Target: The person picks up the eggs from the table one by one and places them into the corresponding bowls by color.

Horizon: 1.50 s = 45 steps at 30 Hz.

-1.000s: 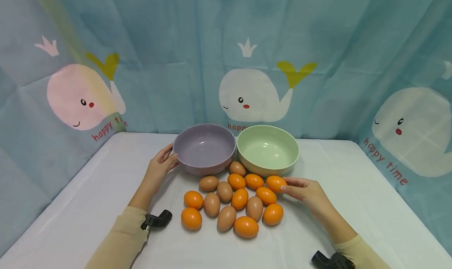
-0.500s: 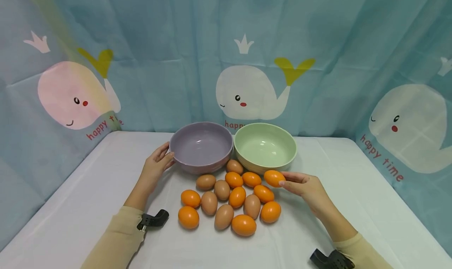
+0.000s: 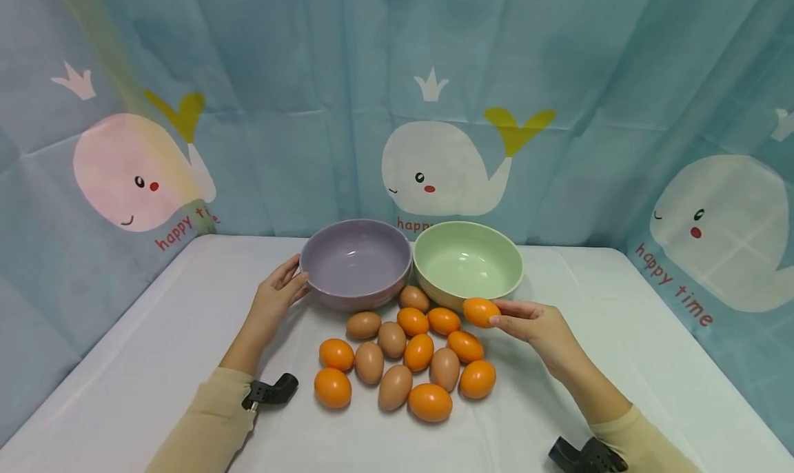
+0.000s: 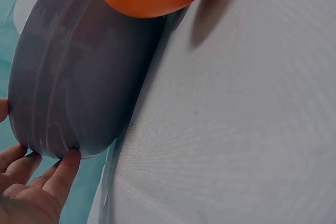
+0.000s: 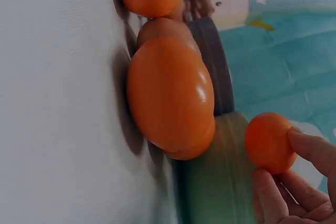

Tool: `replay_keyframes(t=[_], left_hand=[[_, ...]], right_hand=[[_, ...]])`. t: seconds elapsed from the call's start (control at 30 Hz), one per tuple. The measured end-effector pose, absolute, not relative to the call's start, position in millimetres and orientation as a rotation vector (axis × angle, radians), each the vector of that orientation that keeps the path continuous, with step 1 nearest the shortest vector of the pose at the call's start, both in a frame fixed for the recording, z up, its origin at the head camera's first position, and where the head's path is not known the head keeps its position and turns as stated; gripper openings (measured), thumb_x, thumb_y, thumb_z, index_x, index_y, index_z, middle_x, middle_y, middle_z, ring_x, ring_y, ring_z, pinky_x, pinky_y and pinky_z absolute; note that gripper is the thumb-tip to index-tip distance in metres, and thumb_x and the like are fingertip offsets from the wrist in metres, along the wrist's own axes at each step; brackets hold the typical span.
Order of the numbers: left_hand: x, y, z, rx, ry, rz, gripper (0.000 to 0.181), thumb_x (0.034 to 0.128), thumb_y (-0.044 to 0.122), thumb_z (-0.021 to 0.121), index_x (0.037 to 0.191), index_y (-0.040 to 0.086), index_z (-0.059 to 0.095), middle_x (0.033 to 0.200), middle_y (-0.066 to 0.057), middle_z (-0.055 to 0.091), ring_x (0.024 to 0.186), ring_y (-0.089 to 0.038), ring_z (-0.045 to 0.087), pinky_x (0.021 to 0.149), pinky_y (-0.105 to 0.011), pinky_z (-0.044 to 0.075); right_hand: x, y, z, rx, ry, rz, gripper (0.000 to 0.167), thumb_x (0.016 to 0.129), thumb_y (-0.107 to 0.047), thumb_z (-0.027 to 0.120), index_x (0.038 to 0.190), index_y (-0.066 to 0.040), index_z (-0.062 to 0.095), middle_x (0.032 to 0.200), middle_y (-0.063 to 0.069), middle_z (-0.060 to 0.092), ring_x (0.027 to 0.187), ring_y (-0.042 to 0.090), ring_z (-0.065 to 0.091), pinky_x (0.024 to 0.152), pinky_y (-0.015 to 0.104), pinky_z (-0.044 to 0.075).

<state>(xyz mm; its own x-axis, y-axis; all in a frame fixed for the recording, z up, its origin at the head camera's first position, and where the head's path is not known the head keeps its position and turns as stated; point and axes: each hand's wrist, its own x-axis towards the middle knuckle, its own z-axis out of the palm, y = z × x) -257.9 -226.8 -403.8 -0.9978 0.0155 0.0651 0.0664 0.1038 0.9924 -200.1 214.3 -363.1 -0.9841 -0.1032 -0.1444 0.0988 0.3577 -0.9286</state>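
Note:
My right hand (image 3: 538,331) pinches an orange egg (image 3: 481,312) between thumb and fingers, beside the front of the light green bowl (image 3: 468,263). In the right wrist view this orange egg (image 5: 270,142) is held off the table, near the green bowl's outer wall (image 5: 220,182). My left hand (image 3: 276,300) touches the left side of the purple bowl (image 3: 356,263). Fingertips (image 4: 68,158) rest against its outer wall in the left wrist view. Both bowls stand side by side, and their visible insides hold nothing.
In front of the bowls, several orange eggs (image 3: 430,403) and several brown eggs (image 3: 395,388) lie loosely grouped on the white tablecloth (image 3: 372,445). One brown egg (image 3: 414,298) sits against the bowls. A blue curtain (image 3: 298,163) with whale prints hangs behind the table.
My right hand has raised its orange egg slightly and brought it nearer the green bowl. The left hand stays at the purple bowl. The head view has shifted a little.

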Motion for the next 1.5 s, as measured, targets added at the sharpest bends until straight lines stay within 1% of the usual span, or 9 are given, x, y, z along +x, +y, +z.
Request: replay_keyframes(t=[0.2,0.37,0.5,0.77,0.97,1.1,1.23,1.37,1.5], left_hand=[[-256.2,-225.7,-403.9,-0.087,-2.302,-2.072,0.067,0.1037,0.028,0.054,0.159,0.007,0.021,0.167,-0.006,0.016,0.15,-0.027,0.03,0.104,-0.023,0.047],[-256.1,-224.6,-403.5,-0.094,-2.301,-2.076,0.067,0.1038,0.027,0.053,0.159,0.007,0.021,0.167,-0.007,0.016,0.15,-0.027,0.03,0.106,-0.027,0.046],[-256.2,-223.5,-401.9,-0.104,-2.303,-2.069,0.066,0.104,0.026,0.053,0.159,0.006,0.021,0.167,-0.007,0.016,0.15,-0.027,0.03,0.105,-0.024,0.047],[-257.9,-225.6,-402.6,-0.111,-2.282,-2.066,0.067,0.1037,0.026,0.054,0.158,0.005,0.022,0.167,-0.009,0.017,0.149,-0.029,0.031,0.101,-0.017,0.051],[-258.4,-225.0,-404.9,-0.11,-2.291,-2.064,0.066,0.1039,0.025,0.053,0.158,0.004,0.022,0.167,-0.01,0.018,0.147,-0.033,0.033,0.099,-0.015,0.051],[-257.5,-225.1,-405.6,-0.1,-2.289,-2.067,0.066,0.1038,0.025,0.054,0.158,0.004,0.022,0.167,-0.009,0.018,0.148,-0.031,0.032,0.101,-0.019,0.05],[-256.9,-225.6,-405.9,-0.098,-2.281,-2.073,0.067,0.1036,0.026,0.054,0.158,0.004,0.022,0.167,-0.009,0.017,0.149,-0.029,0.031,0.104,-0.025,0.047],[-257.0,-225.9,-406.0,-0.096,-2.284,-2.072,0.067,0.1035,0.026,0.054,0.158,0.005,0.022,0.167,-0.008,0.018,0.149,-0.029,0.031,0.104,-0.024,0.048],[-257.1,-226.2,-405.4,-0.093,-2.282,-2.075,0.066,0.1036,0.025,0.054,0.158,0.005,0.022,0.167,-0.008,0.018,0.149,-0.029,0.032,0.102,-0.021,0.049]], right_hand=[[-203.6,210.6,-353.1,-0.034,2.447,-1.702,0.053,0.091,-0.035,0.073,0.133,-0.004,0.063,0.118,-0.003,0.073,0.101,-0.002,0.066,0.099,0.026,0.057],[-205.9,205.4,-346.8,-0.033,2.44,-1.702,0.055,0.091,-0.036,0.073,0.133,-0.004,0.063,0.121,0.0,0.072,0.105,0.002,0.066,0.101,0.029,0.056],[-208.0,202.4,-341.8,-0.027,2.443,-1.7,0.055,0.091,-0.036,0.073,0.134,-0.003,0.062,0.122,0.001,0.072,0.105,0.002,0.066,0.103,0.031,0.056],[-216.7,197.6,-334.4,-0.055,2.393,-1.785,0.056,0.091,-0.032,0.074,0.135,0.0,0.06,0.116,-0.007,0.073,0.1,-0.004,0.065,0.098,0.023,0.056],[-219.2,197.3,-328.1,-0.046,2.416,-1.751,0.057,0.091,-0.033,0.073,0.136,-0.001,0.059,0.122,-0.001,0.071,0.099,-0.004,0.066,0.099,0.024,0.056],[-221.6,197.1,-321.9,-0.07,2.437,-1.733,0.057,0.092,-0.034,0.072,0.137,-0.001,0.059,0.125,0.002,0.07,0.1,-0.004,0.066,0.097,0.021,0.056],[-226.3,196.6,-316.9,-0.07,2.423,-1.761,0.058,0.091,-0.033,0.073,0.137,0.0,0.058,0.121,-0.002,0.071,0.099,-0.005,0.066,0.097,0.019,0.056],[-232.2,195.4,-315.2,-0.055,2.401,-1.787,0.058,0.091,-0.032,0.073,0.137,0.001,0.057,0.117,-0.004,0.072,0.098,-0.005,0.066,0.096,0.018,0.055],[-239.6,194.1,-317.3,-0.046,2.394,-1.792,0.058,0.092,-0.032,0.072,0.138,0.002,0.056,0.125,0.001,0.069,0.098,-0.005,0.066,0.097,0.02,0.055]])
